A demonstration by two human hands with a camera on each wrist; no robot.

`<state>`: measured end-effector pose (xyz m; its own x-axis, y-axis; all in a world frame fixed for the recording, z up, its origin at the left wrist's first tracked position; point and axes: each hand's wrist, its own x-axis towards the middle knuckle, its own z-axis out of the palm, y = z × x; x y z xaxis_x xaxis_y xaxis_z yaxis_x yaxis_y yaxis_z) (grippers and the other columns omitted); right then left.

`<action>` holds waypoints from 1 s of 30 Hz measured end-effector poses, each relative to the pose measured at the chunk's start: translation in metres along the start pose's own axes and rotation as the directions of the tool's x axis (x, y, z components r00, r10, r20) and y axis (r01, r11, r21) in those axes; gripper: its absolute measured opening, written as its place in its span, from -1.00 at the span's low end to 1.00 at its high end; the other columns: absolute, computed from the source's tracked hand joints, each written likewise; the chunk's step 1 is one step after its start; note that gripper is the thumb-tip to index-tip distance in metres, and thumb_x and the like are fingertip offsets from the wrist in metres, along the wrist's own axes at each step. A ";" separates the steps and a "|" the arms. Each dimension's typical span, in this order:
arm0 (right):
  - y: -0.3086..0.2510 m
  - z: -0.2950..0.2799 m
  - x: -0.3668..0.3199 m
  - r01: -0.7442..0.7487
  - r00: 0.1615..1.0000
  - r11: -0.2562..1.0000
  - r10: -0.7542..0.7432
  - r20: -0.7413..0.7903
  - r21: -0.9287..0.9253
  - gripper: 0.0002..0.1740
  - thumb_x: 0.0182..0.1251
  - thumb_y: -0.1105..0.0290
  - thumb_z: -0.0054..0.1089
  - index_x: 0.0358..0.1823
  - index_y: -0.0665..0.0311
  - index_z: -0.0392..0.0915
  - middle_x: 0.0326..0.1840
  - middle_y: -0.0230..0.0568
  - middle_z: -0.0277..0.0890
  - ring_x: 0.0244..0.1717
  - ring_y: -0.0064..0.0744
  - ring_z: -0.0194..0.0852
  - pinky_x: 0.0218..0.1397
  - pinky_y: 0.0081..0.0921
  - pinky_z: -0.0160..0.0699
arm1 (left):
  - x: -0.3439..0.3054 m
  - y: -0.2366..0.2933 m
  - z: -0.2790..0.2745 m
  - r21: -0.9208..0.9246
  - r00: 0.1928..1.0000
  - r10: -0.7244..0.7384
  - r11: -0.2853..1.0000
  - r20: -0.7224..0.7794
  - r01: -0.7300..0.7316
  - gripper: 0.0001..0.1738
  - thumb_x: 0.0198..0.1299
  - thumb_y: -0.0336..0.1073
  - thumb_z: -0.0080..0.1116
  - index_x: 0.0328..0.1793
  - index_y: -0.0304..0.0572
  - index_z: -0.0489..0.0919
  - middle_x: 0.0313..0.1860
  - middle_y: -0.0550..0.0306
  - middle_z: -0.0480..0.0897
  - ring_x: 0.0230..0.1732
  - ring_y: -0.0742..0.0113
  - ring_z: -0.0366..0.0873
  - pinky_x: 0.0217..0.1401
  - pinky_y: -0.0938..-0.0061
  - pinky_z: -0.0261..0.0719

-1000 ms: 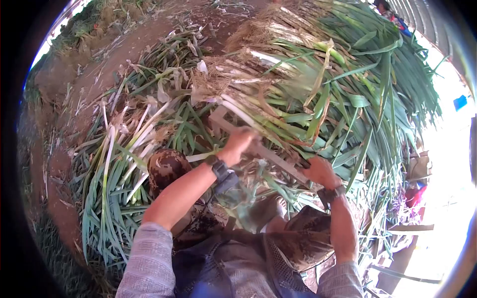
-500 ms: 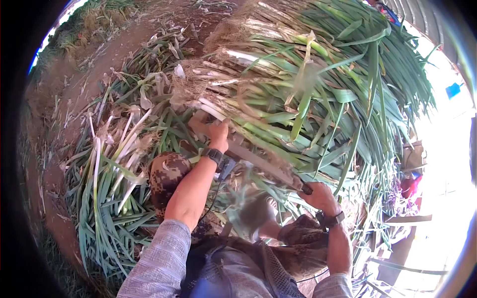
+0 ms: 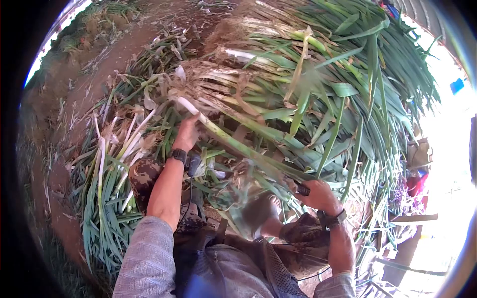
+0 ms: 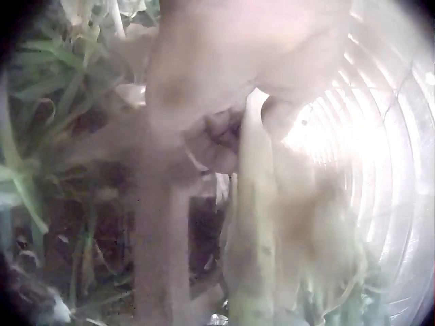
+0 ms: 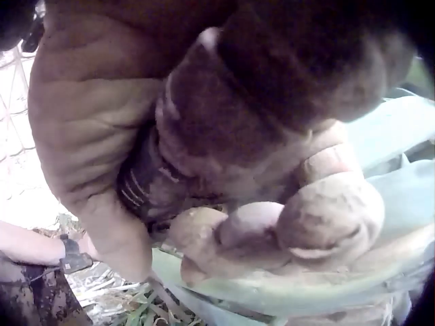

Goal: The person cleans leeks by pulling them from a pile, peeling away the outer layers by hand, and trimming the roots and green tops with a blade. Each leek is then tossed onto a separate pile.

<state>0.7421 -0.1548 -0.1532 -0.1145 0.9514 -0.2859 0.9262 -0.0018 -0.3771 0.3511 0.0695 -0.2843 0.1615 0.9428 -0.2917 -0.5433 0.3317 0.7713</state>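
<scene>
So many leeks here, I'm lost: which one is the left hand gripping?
The long pale leek slanting across the heap: the left hand grips it near its white end, and it runs toward the right hand holding a dark handle.

The floor here is bare reddish-brown earth [image 3: 74, 94], dusty and trodden. Loose long leeks with white stalks and green leaves [image 3: 107, 164] lie spread across it on the left (roots mostly pointing up the frame). A tall heap of stacked leeks [image 3: 308, 74] rests just beside them, filling the right.
</scene>
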 end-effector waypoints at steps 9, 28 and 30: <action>-0.016 0.014 0.018 -0.065 0.998 0.982 0.061 -0.028 -0.179 -0.56 0.12 0.00 0.25 -0.23 0.26 0.63 -0.25 0.16 0.63 -0.14 0.23 0.59 -0.01 0.05 0.50 | -0.001 -0.017 -0.004 0.054 0.961 0.003 0.998 -0.276 0.012 -0.66 0.21 -0.16 0.35 -0.05 -0.18 0.52 -0.24 0.05 0.66 -0.34 0.17 0.69 -0.41 0.27 0.75; -0.019 0.001 0.010 -0.003 0.999 0.982 0.013 0.051 -0.189 -0.63 0.11 0.06 0.30 -0.39 0.27 0.64 -0.46 0.09 0.59 -0.33 0.17 0.58 -0.21 -0.05 0.53 | -0.001 -0.028 0.012 0.329 0.916 0.234 0.936 -0.327 -0.122 -0.73 0.16 -0.30 0.37 -0.12 -0.32 0.62 -0.40 0.17 0.62 -0.59 0.43 0.50 -0.70 0.45 0.35; -0.016 0.000 0.005 -0.025 1.000 0.989 0.027 0.010 -0.147 -0.62 0.10 0.05 0.31 -0.39 0.28 0.64 -0.45 0.09 0.59 -0.33 0.17 0.58 -0.22 -0.06 0.53 | -0.007 -0.023 0.021 0.335 0.919 0.183 0.940 -0.350 -0.060 -0.72 0.16 -0.29 0.38 -0.11 -0.33 0.63 -0.38 0.21 0.62 -0.48 0.47 0.48 -0.50 0.41 0.39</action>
<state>0.7262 -0.1502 -0.1489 -0.0934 0.9479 -0.3045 0.9716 0.0200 -0.2359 0.3795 0.0558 -0.2882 -0.2393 0.9151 -0.3245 -0.2447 0.2666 0.9322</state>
